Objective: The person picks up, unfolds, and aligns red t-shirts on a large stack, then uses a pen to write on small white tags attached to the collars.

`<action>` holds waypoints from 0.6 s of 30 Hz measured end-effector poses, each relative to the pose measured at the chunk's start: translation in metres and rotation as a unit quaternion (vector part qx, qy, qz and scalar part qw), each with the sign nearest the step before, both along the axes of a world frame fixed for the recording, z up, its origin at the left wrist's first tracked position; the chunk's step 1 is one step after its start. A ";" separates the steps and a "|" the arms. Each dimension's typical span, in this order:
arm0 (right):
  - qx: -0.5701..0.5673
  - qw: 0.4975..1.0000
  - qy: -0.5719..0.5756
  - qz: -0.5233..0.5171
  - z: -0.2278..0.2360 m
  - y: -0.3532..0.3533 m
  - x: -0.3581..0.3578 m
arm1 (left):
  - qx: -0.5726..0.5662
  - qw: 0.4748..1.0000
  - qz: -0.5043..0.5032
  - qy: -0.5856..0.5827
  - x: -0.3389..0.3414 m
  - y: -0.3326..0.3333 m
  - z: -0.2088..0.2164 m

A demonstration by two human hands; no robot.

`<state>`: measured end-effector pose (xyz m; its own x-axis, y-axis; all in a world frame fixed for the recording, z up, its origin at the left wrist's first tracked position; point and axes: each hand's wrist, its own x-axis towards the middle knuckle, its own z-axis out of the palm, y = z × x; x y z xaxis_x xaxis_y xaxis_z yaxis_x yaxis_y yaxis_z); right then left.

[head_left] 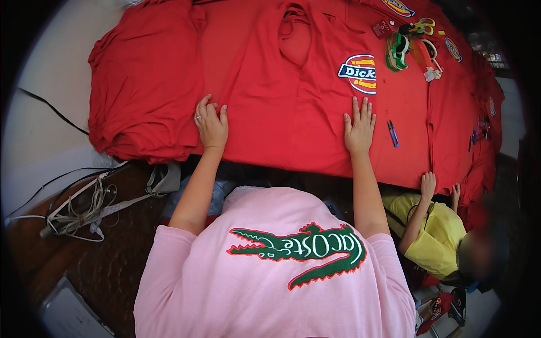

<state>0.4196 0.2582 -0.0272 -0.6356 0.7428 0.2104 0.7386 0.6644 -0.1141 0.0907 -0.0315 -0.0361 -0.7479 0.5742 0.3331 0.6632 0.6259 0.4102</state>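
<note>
A red garment [270, 107] lies spread over the red-covered table, with a neck opening at its far side and a round printed badge [358, 74] on its right part. On its left edge rests my left hand [212, 125], fingers apart and slightly bent, a ring on one of them. My right hand [359, 127] lies flat on the garment's right side just below the badge, fingers stretched out. Neither hand holds anything.
A heap of red garments [143, 84] sits at the left. Tape dispensers [397, 52], yellow-handled scissors [424, 26] and a blue pen [393, 134] lie on the right. A person in a yellow shirt [434, 236] works at lower right. Coiled cables [84, 208] hang at left.
</note>
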 end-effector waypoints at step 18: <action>-0.617 0.692 0.323 0.192 0.133 -0.194 -0.128 | 0.407 0.514 -0.039 -0.754 0.111 -0.019 0.050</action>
<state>0.2912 0.0641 0.1055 -0.9049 0.4133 -0.1015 0.0654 -0.1005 -0.9928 0.2018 -0.0503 0.0136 -0.4933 0.7515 -0.4380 -0.7834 -0.1649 0.5993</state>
